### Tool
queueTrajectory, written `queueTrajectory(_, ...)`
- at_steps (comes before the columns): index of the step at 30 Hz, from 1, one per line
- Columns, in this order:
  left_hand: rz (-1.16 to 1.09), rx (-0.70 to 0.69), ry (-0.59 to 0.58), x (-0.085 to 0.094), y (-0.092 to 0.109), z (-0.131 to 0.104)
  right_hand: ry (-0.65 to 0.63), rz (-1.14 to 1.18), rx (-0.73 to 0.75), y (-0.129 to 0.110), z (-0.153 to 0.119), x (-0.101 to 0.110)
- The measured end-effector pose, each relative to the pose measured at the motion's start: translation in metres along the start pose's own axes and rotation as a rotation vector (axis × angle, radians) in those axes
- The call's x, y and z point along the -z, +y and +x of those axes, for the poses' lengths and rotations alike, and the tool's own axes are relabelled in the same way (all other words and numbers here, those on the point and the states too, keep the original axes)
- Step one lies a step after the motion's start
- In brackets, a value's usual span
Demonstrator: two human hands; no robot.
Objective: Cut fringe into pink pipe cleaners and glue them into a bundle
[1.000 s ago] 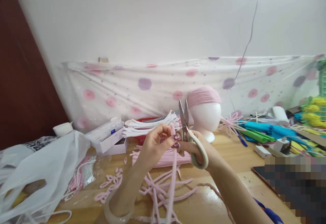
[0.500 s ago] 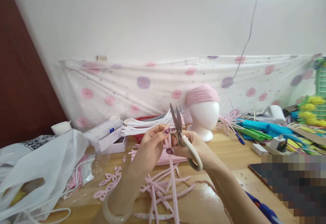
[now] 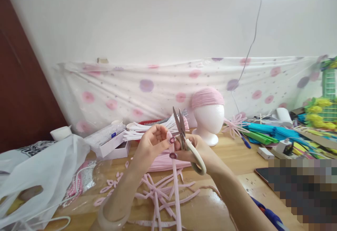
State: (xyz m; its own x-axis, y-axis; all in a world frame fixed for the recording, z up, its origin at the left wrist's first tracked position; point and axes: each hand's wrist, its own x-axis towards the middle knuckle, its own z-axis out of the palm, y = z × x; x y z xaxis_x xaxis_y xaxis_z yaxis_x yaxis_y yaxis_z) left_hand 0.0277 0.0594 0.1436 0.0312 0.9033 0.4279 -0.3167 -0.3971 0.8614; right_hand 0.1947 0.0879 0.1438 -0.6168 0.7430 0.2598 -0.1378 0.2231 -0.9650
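My left hand (image 3: 151, 148) is closed, its thumb and fingers pinching the bent upper end of a pink pipe cleaner (image 3: 176, 189). Just below that pinch, the thumb and fingers of my right hand (image 3: 200, 150) grip the same stem, which hangs down toward the table's front. Scissors (image 3: 196, 156) with cream handles also rest in my right hand, blades pointing up and slightly parted, away from the stem. Loose pink pipe cleaner pieces (image 3: 158, 189) lie crisscrossed beneath. Small pink loops (image 3: 106, 189) are scattered left of them, partly behind my left forearm.
A white foam head (image 3: 209, 120) with a pink wrapped top stands behind my hands. White boxes (image 3: 113, 148), a plastic bag (image 3: 65, 161) and white stems (image 3: 142, 129) sit at left. Blue bundles (image 3: 273, 131), a charger (image 3: 284, 147) and a phone (image 3: 260, 171) are at right.
The pink pipe cleaner's upper end now shows as a short bend above my left thumb. Both hands keep their grip, and the whole view has shifted slightly.
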Motion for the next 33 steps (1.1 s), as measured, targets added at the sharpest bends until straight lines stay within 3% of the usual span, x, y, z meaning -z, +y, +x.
queueTrajectory(6,0.092,0.065,-0.134,0.000,0.010,-0.004,0.055,-0.006,0.005,-0.003,-0.001,0.000)
queueTrajectory(19,0.340,0.007,0.005,-0.002,0.010,-0.005,0.230,-0.085,0.052,-0.002,0.001,-0.005)
queueTrajectory(26,0.277,-0.032,0.168,0.004,0.011,-0.004,0.108,-0.107,0.005,0.002,0.003,-0.011)
queueTrajectory(33,0.076,0.090,0.006,0.001,0.010,-0.002,0.191,0.019,0.038,0.001,0.005,-0.008)
